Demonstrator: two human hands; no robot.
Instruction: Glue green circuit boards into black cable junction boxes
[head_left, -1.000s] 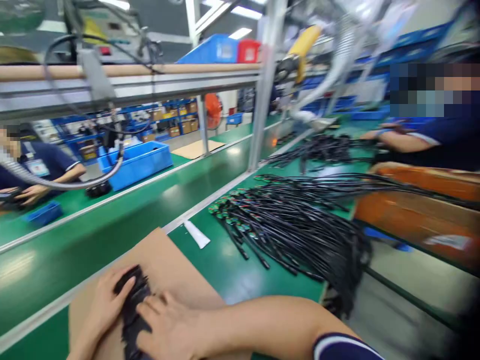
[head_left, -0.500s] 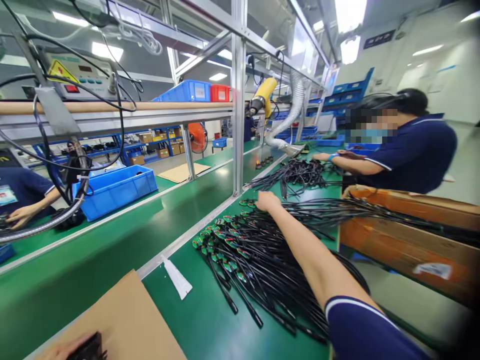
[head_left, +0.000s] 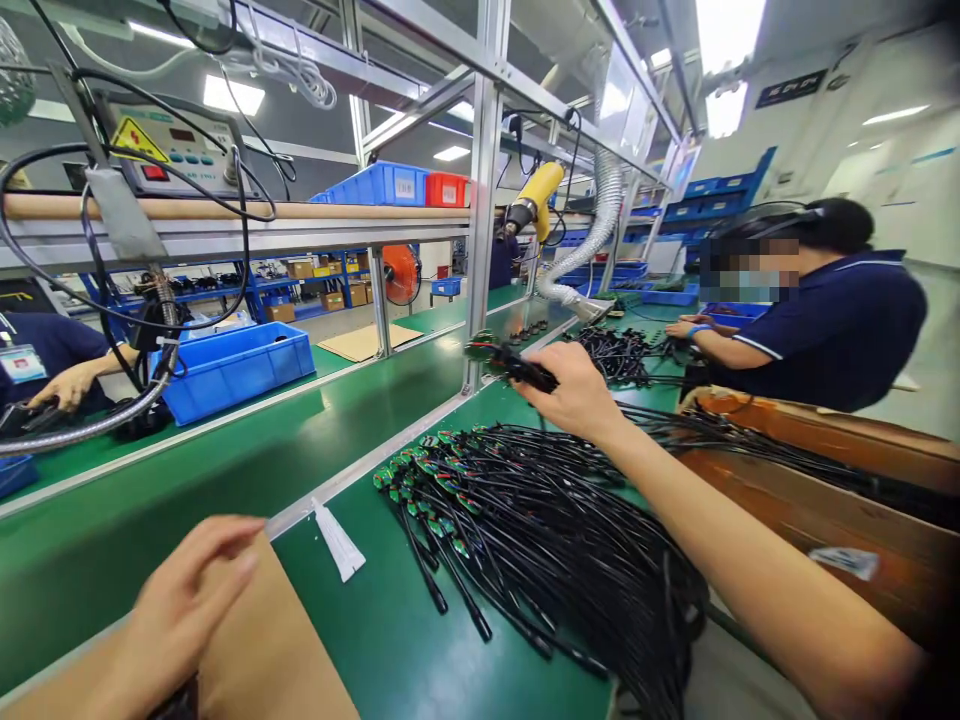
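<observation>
bright, evenly lit from ceiling strips and a blown-out light top right. soft sheen on the green bench. barely shadowed. strongly bowed and darkened toward the corners; sharp at centre, smeared at lower right.

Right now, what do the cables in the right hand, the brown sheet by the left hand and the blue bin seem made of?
The cables in the right hand: black sheathing with a dull sheen, probably rubber or plastic. The sheet by the left hand: matte tan, likely cardboard. The blue bin: smooth, glossy moulded walls, probably plastic.
</observation>
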